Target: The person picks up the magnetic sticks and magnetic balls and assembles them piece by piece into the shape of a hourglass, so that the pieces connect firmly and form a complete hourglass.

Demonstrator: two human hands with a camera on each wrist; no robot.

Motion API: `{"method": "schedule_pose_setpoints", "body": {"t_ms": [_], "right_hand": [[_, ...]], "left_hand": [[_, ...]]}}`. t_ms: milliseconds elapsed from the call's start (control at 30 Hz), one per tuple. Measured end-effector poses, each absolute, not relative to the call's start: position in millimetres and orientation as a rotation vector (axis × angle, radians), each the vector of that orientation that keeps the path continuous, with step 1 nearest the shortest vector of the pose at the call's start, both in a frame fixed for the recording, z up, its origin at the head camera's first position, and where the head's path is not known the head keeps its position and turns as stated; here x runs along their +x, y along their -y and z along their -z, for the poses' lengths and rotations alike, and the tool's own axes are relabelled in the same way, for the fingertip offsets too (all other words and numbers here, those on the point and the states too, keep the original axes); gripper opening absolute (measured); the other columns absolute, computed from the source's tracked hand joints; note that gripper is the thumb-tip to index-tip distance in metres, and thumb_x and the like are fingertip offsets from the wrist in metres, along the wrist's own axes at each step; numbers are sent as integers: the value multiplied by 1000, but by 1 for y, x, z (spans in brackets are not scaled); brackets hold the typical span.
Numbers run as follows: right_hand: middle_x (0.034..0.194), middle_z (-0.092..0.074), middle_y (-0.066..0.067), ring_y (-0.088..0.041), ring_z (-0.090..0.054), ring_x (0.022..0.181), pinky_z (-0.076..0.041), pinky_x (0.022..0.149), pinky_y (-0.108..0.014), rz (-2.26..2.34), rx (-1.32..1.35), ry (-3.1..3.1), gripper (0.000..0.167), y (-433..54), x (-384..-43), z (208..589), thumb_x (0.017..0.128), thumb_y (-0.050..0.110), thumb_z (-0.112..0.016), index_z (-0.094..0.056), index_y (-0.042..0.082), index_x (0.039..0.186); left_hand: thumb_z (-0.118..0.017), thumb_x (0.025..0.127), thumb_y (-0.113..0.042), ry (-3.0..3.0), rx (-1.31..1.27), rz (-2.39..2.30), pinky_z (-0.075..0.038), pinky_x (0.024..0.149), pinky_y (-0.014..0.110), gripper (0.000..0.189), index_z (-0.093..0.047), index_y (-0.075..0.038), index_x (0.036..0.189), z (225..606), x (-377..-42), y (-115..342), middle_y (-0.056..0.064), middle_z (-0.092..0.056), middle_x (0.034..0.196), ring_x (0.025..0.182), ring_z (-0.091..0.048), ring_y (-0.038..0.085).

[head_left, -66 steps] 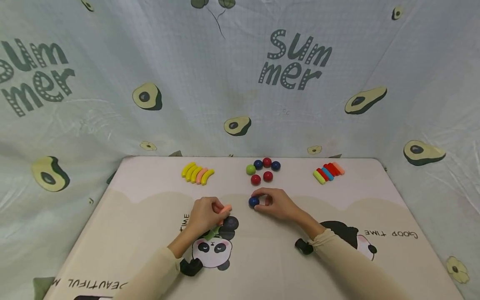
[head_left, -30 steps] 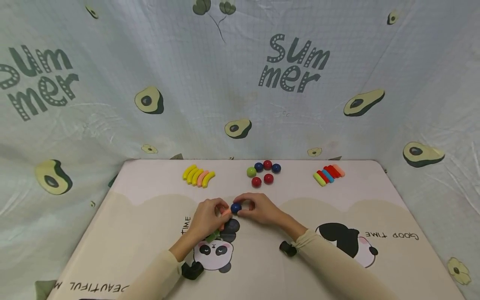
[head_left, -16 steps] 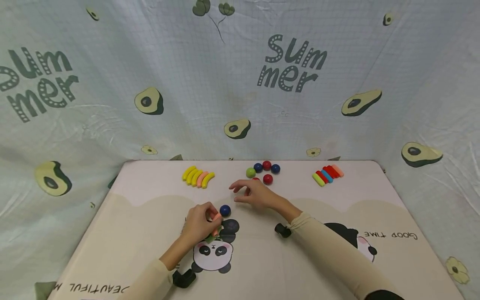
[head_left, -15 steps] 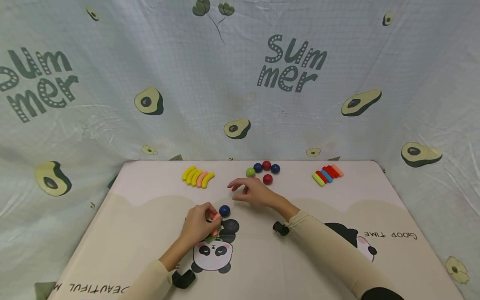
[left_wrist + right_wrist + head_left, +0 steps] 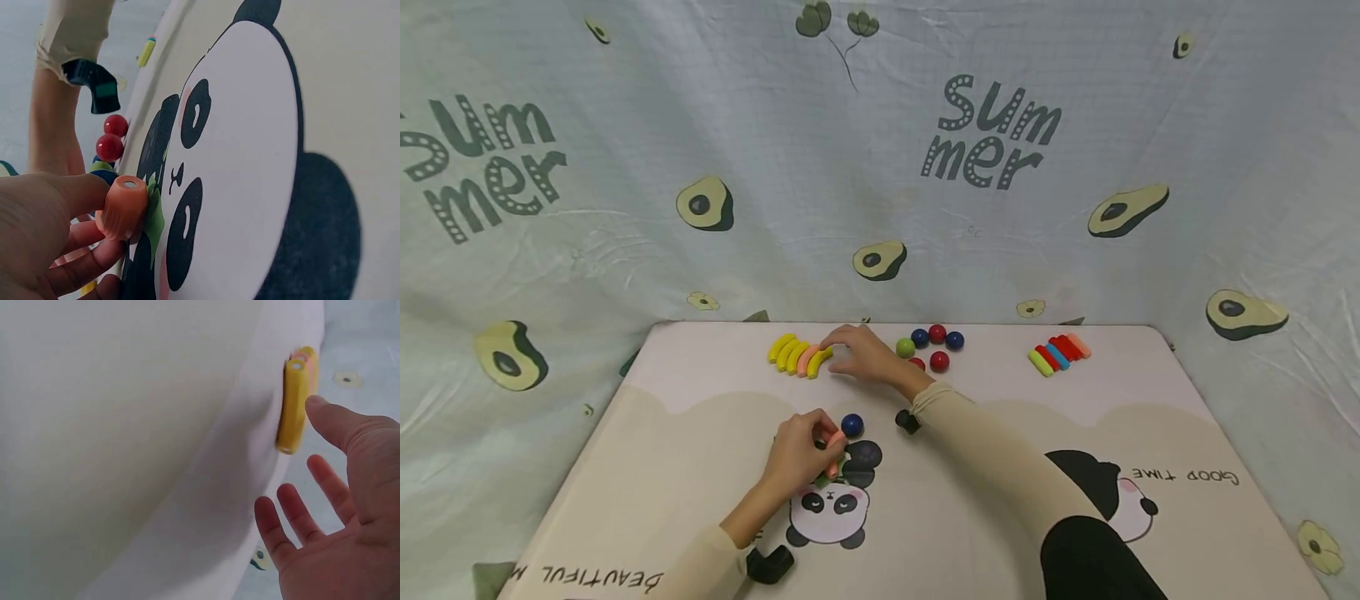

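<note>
My left hand [image 5: 799, 454] pinches a salmon-orange magnetic stick [image 5: 123, 209] between thumb and fingers, low over the printed panda. A pale disc shows in the stick's near end. Right by those fingertips lies a glossy blue ball [image 5: 852, 426], mostly hidden behind the thumb in the left wrist view. At the back left, my right hand [image 5: 868, 357] reaches with fingers spread and nothing in its grasp. Its fingertips come close to the yellow curved stick [image 5: 292, 409] at the right end of a row of curved sticks [image 5: 792, 354], yellow apart from one salmon piece.
Several red, blue and green balls [image 5: 939, 361] lie at the back middle, one partly hidden by the right arm. Short straight sticks [image 5: 1058, 354] in green, red, blue and salmon line the back right. A printed cloth [image 5: 790, 167] hangs behind the table.
My right hand brought the blue ball leftward to the left hand's stick and let it go. It then moved back and left to the curved sticks. My left hand keeps its stick, shifted slightly nearer.
</note>
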State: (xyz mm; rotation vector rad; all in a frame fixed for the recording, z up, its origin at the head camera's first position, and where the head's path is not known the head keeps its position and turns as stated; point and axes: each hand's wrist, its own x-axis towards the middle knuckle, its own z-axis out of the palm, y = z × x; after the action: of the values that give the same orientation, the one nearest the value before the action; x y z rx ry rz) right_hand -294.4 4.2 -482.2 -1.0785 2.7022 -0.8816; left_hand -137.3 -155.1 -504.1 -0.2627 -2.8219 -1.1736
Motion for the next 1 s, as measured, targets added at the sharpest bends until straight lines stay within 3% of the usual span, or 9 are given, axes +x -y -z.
{"method": "schedule_pose_setpoints", "body": {"t_ms": [233,533,700,1000], "right_hand": [[129,-69,0,-17,-62,112,-50,96,-30,943,-998,-2679,33,2,-302,493,96,15,-75,-72,13,129],[105,-69,3,-14,-55,89,-44,77,-24,919,-1019,-2710,25,11,-302,497,93,20,-78,-78,16,118],[97,-62,5,-13,-52,88,-43,77,-24,826,-1000,-2742,19,11,-298,497,94,26,-77,-79,22,113],[100,-66,3,-13,-56,88,-48,80,-23,859,-982,-2685,17,7,-295,496,95,23,-76,-73,15,109]], "left_hand": [[-86,82,-15,2824,-279,1215,-43,61,26,16,-70,-11,85,506,-137,155,-7,-60,69,66,-51,11],[-86,83,-14,2822,-265,1217,-45,64,27,16,-70,-11,86,505,-135,158,-8,-60,71,68,-52,11],[-86,82,-15,2815,-268,1214,-44,63,26,17,-70,-11,86,504,-134,158,-7,-60,70,68,-52,11],[-86,82,-14,2803,-261,1220,-41,60,26,17,-70,-11,85,505,-134,157,-7,-58,69,67,-49,11]]}}
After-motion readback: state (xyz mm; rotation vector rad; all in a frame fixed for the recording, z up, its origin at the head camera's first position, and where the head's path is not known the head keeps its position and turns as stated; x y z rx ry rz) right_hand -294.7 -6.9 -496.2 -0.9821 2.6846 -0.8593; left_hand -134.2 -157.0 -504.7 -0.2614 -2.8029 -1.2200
